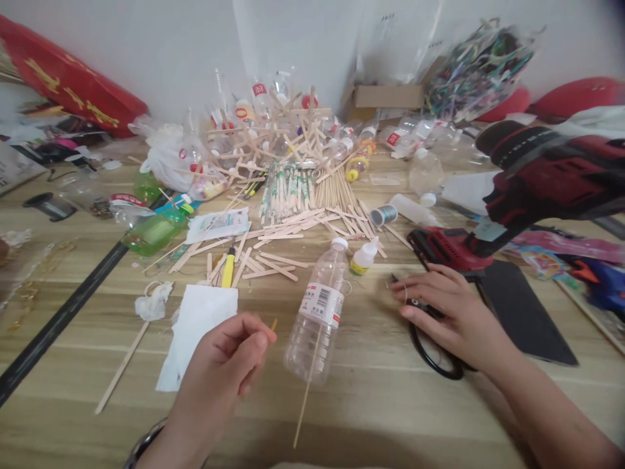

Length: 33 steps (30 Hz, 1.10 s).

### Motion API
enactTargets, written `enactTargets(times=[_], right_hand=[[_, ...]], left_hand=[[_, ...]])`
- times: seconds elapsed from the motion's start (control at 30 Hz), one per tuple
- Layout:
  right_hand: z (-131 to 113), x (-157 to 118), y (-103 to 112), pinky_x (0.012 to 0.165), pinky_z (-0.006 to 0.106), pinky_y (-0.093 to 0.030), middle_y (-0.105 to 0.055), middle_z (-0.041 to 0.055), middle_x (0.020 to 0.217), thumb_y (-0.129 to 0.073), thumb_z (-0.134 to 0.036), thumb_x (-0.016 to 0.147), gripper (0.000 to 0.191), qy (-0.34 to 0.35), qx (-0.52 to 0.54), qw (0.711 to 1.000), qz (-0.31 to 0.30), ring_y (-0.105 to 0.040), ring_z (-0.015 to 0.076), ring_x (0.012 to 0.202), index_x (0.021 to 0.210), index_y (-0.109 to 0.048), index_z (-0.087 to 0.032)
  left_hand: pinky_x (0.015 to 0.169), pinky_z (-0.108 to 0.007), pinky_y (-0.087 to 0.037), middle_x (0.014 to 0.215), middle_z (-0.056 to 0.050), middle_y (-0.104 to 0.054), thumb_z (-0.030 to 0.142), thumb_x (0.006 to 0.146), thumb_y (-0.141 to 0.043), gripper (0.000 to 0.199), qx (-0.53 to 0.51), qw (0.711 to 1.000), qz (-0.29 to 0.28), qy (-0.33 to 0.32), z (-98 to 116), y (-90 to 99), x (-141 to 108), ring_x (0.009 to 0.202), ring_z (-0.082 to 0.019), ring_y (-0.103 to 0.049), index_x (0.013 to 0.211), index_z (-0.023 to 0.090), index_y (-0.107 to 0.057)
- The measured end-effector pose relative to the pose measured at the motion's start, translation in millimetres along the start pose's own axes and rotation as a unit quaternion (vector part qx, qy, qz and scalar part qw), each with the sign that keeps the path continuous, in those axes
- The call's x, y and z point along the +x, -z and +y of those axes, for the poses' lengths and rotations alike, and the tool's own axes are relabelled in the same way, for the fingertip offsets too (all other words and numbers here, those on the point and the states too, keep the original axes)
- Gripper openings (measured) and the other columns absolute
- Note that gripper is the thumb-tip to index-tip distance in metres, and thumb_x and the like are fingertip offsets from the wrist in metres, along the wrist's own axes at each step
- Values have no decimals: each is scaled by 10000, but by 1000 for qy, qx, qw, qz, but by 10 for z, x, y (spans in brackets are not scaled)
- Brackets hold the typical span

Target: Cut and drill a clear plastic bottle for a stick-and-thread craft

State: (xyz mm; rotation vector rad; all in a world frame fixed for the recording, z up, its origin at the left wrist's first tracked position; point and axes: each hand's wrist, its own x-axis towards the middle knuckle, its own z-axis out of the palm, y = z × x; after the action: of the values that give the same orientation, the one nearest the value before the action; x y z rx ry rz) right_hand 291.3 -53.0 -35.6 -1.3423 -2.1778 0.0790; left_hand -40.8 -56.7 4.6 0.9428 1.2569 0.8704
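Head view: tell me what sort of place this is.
Probably a small craft workspace: a wooden table with a drill, scissors and a spread of flat sticks.

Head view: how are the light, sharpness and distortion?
Head view: diffuse light, soft shadow on the tabletop at bottom centre; head view: slightly soft detail, including the yellowish stick in the left hand; head view: apparent wide-angle stretch on the drill at right, upper right corner darkened.

Near middle, clear bottle (316, 314): label (321, 305) carried a barcode (323, 298) and Chinese print, "水" legible, rest too small. Far left, red object (73, 81) bore gold characters (73, 94), too skewed to read.
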Motion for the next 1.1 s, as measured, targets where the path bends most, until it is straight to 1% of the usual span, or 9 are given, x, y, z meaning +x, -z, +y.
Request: enactTargets(times=[0.13, 0.27, 0.47, 0.57, 0.67, 0.73, 0.87, 0.97, 1.1], right_hand=[[89, -10, 167, 984, 603, -332, -753, 70, 932, -550, -512, 905, 271, -81, 2, 996, -44, -688, 307, 919, 896, -663, -265], [49, -20, 336, 847, 533, -447, -750, 81, 900, -499, -496, 924, 296, -144, -2, 989, -21, -677, 318, 852, 886, -684, -269], [-232, -23, 506, 847, 512, -449, -750, 64, 915, -517, -437, 917, 223, -120, -1, 992, 29, -679, 327, 878, 909, -693, -300], [-518, 8, 452, 884, 446, -458, -749, 40, 883, -573, -349, 910, 134, -67, 67, 995, -6, -691, 259, 855, 909, -689, -281], [-887, 25, 278, 767, 343, -503, -729, 45, 836, -561, -303, 925, 148, -85, 192, 971, -119, -673, 207, 835, 862, -674, -230], [-1119, 10, 125, 731, 321, -498, -710, 51, 828, -522, -333, 935, 218, -157, 268, 925, -219, -657, 190, 800, 820, -665, -216], [-1414, -66, -170, 741, 339, -494, -699, 72, 911, -571, -460, 858, 299, -359, 412, 764, -343, -641, 209, 845, 976, -655, -199], [-1498, -113, -351, 725, 314, -498, -648, 29, 843, -643, -572, 785, 468, -420, 569, 627, -327, -620, 156, 744, 1034, -610, -177], [-1554, -132, -504, 695, 267, -508, -643, 19, 934, -788, -520, 680, 480, -462, 674, 521, -247, -628, 112, 715, 981, -641, -176]], left_hand=[[425, -189, -138, 411, 112, -352, 342, 694, -713, 324, -15, 999, 21, 21, 6, -42, -124, 385, -15, -216, 564, 184, -462], [413, -183, -165, 516, 91, -456, 311, 662, -745, 345, -40, 998, 8, 53, -45, -1, -169, 390, -16, -279, 582, 191, -431], [446, -183, -166, 598, 89, -499, 258, 608, -758, 367, -103, 991, 5, 88, -124, 19, -232, 427, -8, -258, 603, 186, -399], [459, -194, -125, 612, 91, -514, 262, 591, -758, 364, -104, 988, 16, 110, -121, -40, -307, 423, -2, -238, 609, 184, -404], [467, -209, -100, 611, 90, -514, 270, 586, -761, 358, -96, 987, 3, 132, -132, -64, -350, 430, -6, -209, 613, 187, -413], [473, -217, -113, 584, 92, -474, 273, 607, -743, 306, -90, 987, -5, 136, -162, -49, -359, 447, -18, -200, 623, 189, -449], [495, -228, -174, 515, 96, -339, 297, 672, -681, 181, -68, 986, -44, 148, -258, 11, -381, 483, -56, -226, 643, 187, -539], [513, -231, -196, 524, 87, -302, 312, 697, -649, 207, -59, 986, -47, 148, -325, 31, -412, 510, -72, -232, 591, 184, -526], [511, -227, -199, 511, 96, -276, 340, 717, -647, 218, -53, 987, -36, 149, -376, 23, -439, 509, -74, -218, 618, 185, -531]])
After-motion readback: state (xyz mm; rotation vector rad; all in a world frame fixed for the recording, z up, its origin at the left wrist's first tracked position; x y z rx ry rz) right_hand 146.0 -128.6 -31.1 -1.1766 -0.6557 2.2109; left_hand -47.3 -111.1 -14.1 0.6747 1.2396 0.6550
